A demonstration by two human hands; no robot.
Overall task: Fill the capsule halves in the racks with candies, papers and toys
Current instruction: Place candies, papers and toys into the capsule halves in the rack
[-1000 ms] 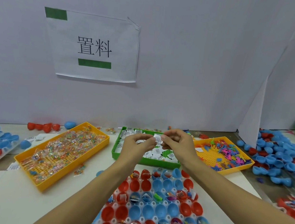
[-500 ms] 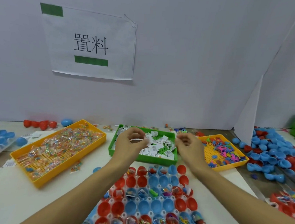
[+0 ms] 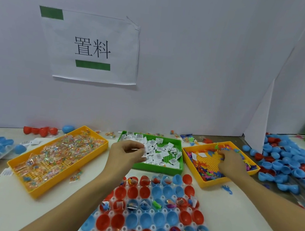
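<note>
Because the rack [image 3: 151, 212] below our wrists needs both, our left hand [image 3: 127, 152] pinches paper slips [image 3: 146, 151] over the green tray [image 3: 162, 168], while our right hand [image 3: 232, 162] digs, grip hidden, among toys [image 3: 205, 171].

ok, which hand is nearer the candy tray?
Left. The left hand hovers at the green paper tray's left edge, just right of the candy tray. The right hand is in the toy tray, far right.

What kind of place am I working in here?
Likely a packing or assembly workstation for toy capsules: a partitioned white booth with a printed sign, sorted trays of candies, papers and toys, and a heap of capsule halves.
</note>
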